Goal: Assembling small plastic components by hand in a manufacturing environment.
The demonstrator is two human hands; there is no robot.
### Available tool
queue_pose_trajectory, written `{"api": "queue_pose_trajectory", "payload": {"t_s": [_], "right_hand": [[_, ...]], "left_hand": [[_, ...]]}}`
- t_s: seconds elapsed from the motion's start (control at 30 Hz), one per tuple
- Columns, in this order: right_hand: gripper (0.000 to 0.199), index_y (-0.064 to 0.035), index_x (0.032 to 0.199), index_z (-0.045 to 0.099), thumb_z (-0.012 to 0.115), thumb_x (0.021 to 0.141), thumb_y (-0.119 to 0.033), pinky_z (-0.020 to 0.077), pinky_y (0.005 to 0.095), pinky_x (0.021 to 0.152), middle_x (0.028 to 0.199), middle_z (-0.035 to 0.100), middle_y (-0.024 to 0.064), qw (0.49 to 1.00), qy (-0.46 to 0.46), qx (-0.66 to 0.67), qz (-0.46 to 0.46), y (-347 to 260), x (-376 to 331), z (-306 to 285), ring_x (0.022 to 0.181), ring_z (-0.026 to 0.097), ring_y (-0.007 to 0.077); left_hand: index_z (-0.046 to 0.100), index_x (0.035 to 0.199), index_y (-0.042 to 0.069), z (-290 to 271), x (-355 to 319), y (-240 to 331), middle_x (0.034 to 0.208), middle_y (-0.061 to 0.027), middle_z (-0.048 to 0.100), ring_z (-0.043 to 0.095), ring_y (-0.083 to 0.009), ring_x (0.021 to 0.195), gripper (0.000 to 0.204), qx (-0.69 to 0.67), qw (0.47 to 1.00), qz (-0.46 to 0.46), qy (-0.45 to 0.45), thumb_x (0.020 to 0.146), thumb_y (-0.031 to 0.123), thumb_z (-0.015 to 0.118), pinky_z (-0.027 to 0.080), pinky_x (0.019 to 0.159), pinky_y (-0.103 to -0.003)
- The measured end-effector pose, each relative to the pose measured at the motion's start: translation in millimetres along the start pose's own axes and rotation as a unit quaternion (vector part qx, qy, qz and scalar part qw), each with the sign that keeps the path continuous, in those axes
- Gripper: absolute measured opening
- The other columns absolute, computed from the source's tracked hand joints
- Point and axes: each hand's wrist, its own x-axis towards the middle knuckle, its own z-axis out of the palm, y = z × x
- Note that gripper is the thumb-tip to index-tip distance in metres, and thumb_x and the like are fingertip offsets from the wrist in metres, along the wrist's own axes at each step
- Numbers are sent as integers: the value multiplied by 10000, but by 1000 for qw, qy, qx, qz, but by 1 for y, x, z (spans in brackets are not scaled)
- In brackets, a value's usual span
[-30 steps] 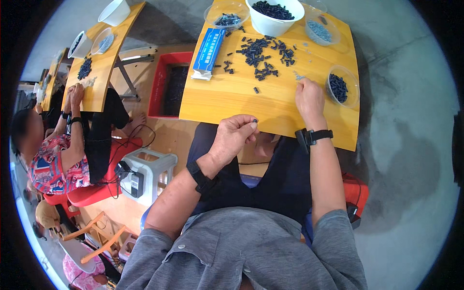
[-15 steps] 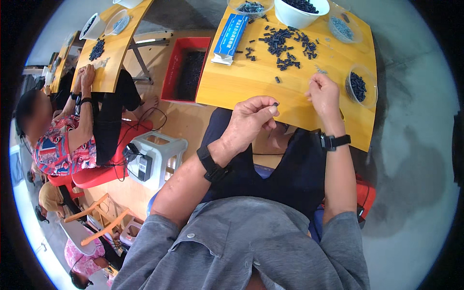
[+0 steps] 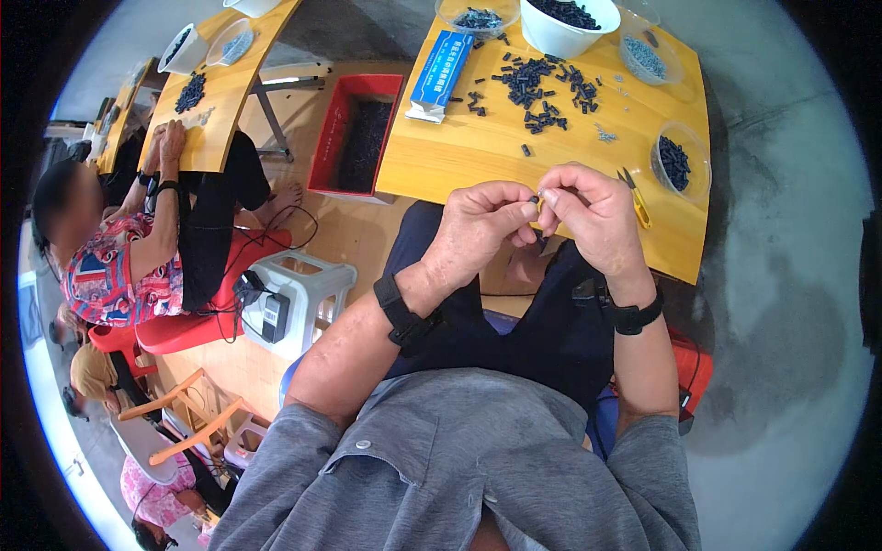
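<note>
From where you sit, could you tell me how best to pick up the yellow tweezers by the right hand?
Probably pinch the tweezers across their narrow middle, coming straight down from above: they lie flat on the table near its front edge, long and slim, with bare wood on both sides for the fingers.

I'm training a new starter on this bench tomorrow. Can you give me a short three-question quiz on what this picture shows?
1. True or false: the left hand and the right hand meet at the fingertips over the near edge of the wooden table.
2. What lies just right of the right hand? A) yellow-handled tool B) blue box C) red crate
3. Fill in: the loose dark pieces lie in front of a ____ bowl.

Key: 1 true; 2 A; 3 white.
</note>
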Motion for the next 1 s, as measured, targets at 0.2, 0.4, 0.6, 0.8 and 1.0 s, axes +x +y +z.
{"api": "queue_pose_trajectory", "payload": {"t_s": [0.2,0.4,0.6,0.8,1.0], "right_hand": [[82,36,898,584,512,861,45,480,213,557,777,578,36,1000,5,-19,-5,-7,-6,5,630,580,81],[80,47,883,582,522,832,63,468,216,543,818,553,51,997,2,-66,-40,-10,-9,8,633,573,90],[86,42,896,584,519,842,59,472,214,546,833,558,48,998,8,-59,-37,-8,-11,9,642,574,87],[88,32,925,579,510,871,43,495,213,565,839,571,34,999,16,-24,-23,-4,-11,8,656,580,82],[79,20,929,572,499,899,10,503,217,576,793,597,54,998,-2,54,-31,6,-8,3,650,583,87]], "left_hand": [[650,964,53,0,-7,1,773,11,642,576,-43,635,102,18,1000,4,8,894,106,598,423,552,-163],[653,964,34,1,-10,2,769,8,639,568,-42,617,122,25,1000,12,3,889,117,605,422,538,-165],[651,969,23,3,-11,7,770,4,641,575,-47,619,128,36,999,-2,2,886,110,607,428,540,-169],[650,967,21,4,-10,9,778,-6,646,581,-51,629,119,44,999,7,-1,879,90,610,435,552,-169],[641,956,37,5,-8,7,796,-12,649,581,-56,641,96,-3,1000,16,-12,890,88,592,439,566,-177]]}}
